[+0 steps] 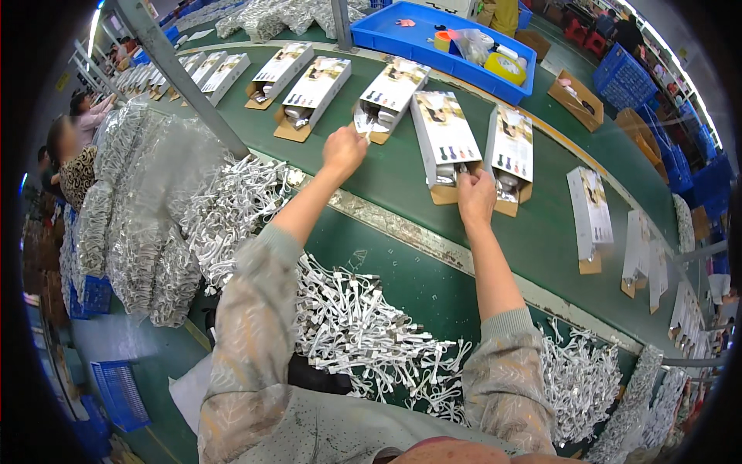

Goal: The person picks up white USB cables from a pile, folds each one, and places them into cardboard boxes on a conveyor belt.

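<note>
— What did the hands have?

— The left hand (344,151) pinched a small white cable piece at the open end of one box (390,94). The right hand (477,195) was closed on the flap of another box (446,143), beside a third (510,155).

— How many boxes lay on the green belt (402,170)?

— Five in the near row were open, counting two more (315,91) (280,71) to the left. Several others lay farther left and right.

— And the cables?

— Two heaps of bagged white cables (355,325) (580,379) lay below the arms; I couldn't count them. One blue tray (417,39) sat behind the boxes.
</note>
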Available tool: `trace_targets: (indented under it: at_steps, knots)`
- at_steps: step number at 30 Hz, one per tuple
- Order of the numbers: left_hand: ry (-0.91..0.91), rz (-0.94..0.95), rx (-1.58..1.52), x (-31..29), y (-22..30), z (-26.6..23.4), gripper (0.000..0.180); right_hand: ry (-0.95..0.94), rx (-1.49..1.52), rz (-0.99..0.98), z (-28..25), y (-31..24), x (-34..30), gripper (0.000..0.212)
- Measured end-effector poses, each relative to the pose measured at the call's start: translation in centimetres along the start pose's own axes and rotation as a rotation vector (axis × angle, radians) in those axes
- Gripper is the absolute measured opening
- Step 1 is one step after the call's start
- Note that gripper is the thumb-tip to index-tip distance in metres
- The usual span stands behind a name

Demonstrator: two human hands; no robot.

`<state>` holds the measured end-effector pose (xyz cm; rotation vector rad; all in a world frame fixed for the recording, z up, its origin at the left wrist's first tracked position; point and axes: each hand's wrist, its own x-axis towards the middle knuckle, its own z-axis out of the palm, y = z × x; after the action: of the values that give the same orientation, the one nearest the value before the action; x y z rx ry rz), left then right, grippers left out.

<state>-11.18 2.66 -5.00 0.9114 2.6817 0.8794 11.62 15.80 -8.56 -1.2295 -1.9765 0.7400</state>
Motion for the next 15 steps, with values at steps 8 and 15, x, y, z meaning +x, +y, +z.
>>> trace_targets:
  at_steps: [8, 15]
  knots:
    - [-0.145, 0.27, -0.06, -1.9, 0.6, 0.1, 0.035, -0.856, 0.207, -0.542, -3.0, -8.2, -11.7, 0.036]
    - [-0.733, 0.413, -0.042, -17.3, 0.0, -8.1, 0.064, -0.9, -0.03, -0.37, -5.1, -6.8, -13.6, 0.023]
